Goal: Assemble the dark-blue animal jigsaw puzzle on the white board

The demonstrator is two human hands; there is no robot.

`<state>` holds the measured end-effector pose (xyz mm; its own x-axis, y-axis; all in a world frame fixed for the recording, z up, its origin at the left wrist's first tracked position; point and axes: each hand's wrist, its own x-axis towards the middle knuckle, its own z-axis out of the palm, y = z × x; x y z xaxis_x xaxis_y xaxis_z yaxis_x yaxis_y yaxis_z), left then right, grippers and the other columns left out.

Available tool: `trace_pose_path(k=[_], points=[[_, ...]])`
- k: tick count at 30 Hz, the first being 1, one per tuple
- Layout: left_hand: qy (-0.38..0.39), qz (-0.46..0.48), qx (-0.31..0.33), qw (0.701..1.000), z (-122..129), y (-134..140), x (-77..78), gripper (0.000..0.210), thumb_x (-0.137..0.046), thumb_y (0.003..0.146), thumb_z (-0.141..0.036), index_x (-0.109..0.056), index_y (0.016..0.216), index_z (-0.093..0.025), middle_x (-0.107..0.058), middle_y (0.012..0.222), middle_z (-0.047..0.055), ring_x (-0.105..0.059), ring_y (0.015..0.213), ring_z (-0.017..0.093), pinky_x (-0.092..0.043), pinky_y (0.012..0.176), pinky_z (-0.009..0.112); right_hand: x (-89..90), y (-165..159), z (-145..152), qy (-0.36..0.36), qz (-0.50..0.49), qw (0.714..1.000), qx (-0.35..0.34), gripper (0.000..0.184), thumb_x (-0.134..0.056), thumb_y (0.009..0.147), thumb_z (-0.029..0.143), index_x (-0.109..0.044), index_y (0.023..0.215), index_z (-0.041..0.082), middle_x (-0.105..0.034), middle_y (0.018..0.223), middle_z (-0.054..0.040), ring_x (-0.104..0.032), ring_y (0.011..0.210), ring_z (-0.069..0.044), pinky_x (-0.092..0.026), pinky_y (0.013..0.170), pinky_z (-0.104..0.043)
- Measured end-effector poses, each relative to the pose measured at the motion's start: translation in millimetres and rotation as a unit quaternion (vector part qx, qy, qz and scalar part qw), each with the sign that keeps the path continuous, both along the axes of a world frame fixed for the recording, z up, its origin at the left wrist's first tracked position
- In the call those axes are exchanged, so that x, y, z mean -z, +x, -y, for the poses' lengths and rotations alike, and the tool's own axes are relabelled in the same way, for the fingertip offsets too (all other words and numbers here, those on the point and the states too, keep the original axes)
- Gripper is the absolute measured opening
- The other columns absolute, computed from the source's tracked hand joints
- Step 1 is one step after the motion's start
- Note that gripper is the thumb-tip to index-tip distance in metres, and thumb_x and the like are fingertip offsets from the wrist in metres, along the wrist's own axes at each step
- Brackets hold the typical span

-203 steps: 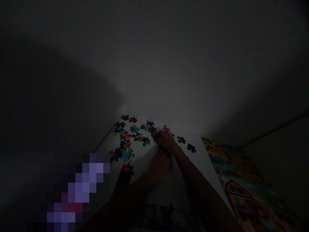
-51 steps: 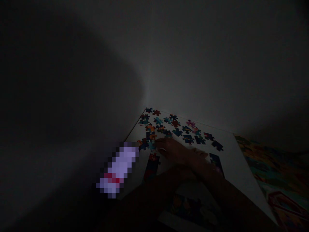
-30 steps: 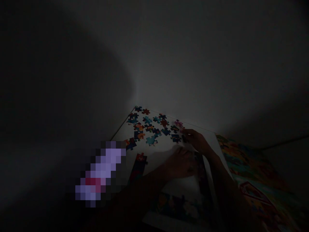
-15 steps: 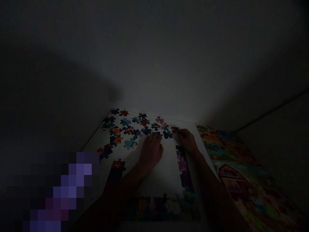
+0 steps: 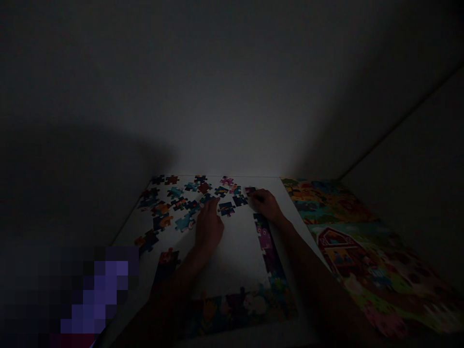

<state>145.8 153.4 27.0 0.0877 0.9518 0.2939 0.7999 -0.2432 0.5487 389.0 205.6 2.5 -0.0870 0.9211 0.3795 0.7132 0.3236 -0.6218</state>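
My left hand (image 5: 209, 232) lies over the white tabletop, fingers stretched forward, its fingertips at a dark blue puzzle piece (image 5: 206, 198). Just right of it lies another dark puzzle piece (image 5: 226, 208), flat and apart from the assembled strip. My right hand (image 5: 267, 205) is closed in a pinch at the edge of a dark reddish puzzle piece (image 5: 250, 190) at the far right of the loose ones. Below the right hand runs a joined puzzle border (image 5: 264, 237) with a purple figure, meeting a bottom row (image 5: 232, 309). My left forearm partly covers a joined left section (image 5: 166, 263).
Several loose puzzle pieces (image 5: 176, 192) spread across the far left of the white table (image 5: 235, 256). Finished puzzle pictures, one with a red barn (image 5: 337, 241), lie along the right. A wall (image 5: 224, 121) rises behind the far edge. The scene is very dark.
The view has shifted a little. My left hand has moved left, uncovering a dark puzzle piece that was under its fingers. My right hand stays at the same piece.
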Motion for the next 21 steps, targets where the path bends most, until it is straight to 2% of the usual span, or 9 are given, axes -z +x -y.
trace_pose_path(k=[3, 7, 10, 17, 21], points=[[-0.018, 0.013, -0.012, 1.0, -5.0, -1.0, 2.7, 0.057, -0.042, 0.081, 0.001, -0.051, 0.135, -0.012, -0.06, 0.132, 0.014, -0.057, 0.122, 0.026, -0.045, 0.107, 0.043, 0.8, 0.2, -0.5, 0.003, 0.005, 1.0, -0.013, 0.023, -0.057, 0.079, 0.019, -0.074, 0.094, 0.021, -0.074, 0.101, -0.0071, -0.065, 0.093, -0.024, -0.047, 0.09, -0.04], [-0.036, -0.037, 0.027, 0.998, -5.7, 1.4, 3.1, 0.046, -0.049, 0.09, -0.014, -0.052, 0.136, -0.015, -0.06, 0.135, 0.014, -0.053, 0.126, 0.029, -0.04, 0.109, 0.05, -0.3, -1.2, 0.6, 0.003, 0.028, 0.999, -0.019, 0.023, -0.058, 0.082, 0.023, -0.075, 0.098, 0.022, -0.074, 0.106, -0.0058, -0.064, 0.097, -0.024, -0.046, 0.092, -0.039], [-0.043, -0.073, 0.042, 0.996, -3.3, 3.1, 1.0, 0.048, -0.053, 0.092, -0.022, -0.049, 0.139, -0.017, -0.056, 0.14, 0.013, -0.047, 0.132, 0.031, -0.035, 0.11, 0.052, -3.0, -2.6, 2.1, 0.003, 0.022, 1.0, -0.013, 0.023, -0.058, 0.082, 0.022, -0.075, 0.099, 0.022, -0.073, 0.106, -0.0063, -0.064, 0.097, -0.024, -0.046, 0.091, -0.039], [-0.068, -0.063, 0.047, 0.995, -7.4, 1.7, -5.2, 0.051, -0.053, 0.089, -0.018, -0.049, 0.14, -0.022, -0.06, 0.135, 0.01, -0.05, 0.127, 0.03, -0.036, 0.107, 0.051, -10.0, -3.4, 7.9, -0.005, -0.046, 0.999, 0.014, 0.023, -0.057, 0.08, 0.02, -0.074, 0.095, 0.023, -0.073, 0.101, -0.0063, -0.064, 0.097, -0.024, -0.048, 0.09, -0.039], [-0.079, -0.061, 0.056, 0.993, -12.4, -0.9, -2.1, 0.059, -0.058, 0.085, -0.016, -0.046, 0.143, -0.023, -0.059, 0.134, 0.01, -0.051, 0.125, 0.032, -0.037, 0.105, 0.051, -9.8, -2.4, 17.3, -0.042, -0.071, 0.996, 0.021, 0.021, -0.058, 0.08, 0.021, -0.073, 0.096, 0.022, -0.072, 0.101, -0.0064, -0.065, 0.093, -0.022, -0.05, 0.085, -0.037]])
